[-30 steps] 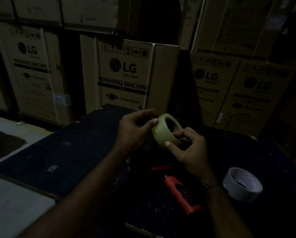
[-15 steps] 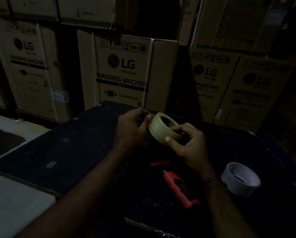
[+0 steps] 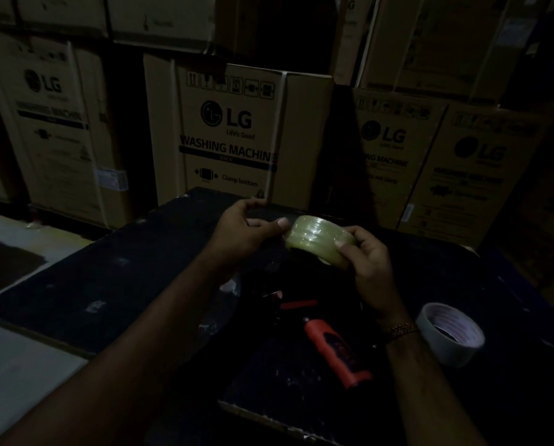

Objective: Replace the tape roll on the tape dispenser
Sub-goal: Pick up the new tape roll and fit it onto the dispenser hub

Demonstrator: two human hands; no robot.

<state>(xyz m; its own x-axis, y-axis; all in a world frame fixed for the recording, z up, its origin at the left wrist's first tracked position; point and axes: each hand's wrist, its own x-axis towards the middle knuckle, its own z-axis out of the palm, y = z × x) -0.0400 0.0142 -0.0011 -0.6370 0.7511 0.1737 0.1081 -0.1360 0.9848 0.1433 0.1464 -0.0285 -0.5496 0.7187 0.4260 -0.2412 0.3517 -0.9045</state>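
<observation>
A yellowish clear tape roll [image 3: 314, 236] is held above the dark table [image 3: 114, 272], its outer band turned toward me. My right hand [image 3: 369, 265] grips its right side, thumb on the band. My left hand [image 3: 246, 233] touches the roll's left edge with thumb and fingertips pinched. Below them the tape dispenser lies on the table, its red handle [image 3: 333, 352] pointing toward me and its dark head barely visible. A white tape roll [image 3: 449, 336] with a printed core rests to the right of my right wrist.
Stacked cardboard washing machine boxes [image 3: 233, 133] stand as a wall right behind the table. A pale floor [image 3: 8, 375] shows at the left beyond the table's edge. The scene is very dim.
The clear roll has been turned in my hands: its hole faced me before, now the outer band does. My left thumb has shifted onto the roll's left edge.
</observation>
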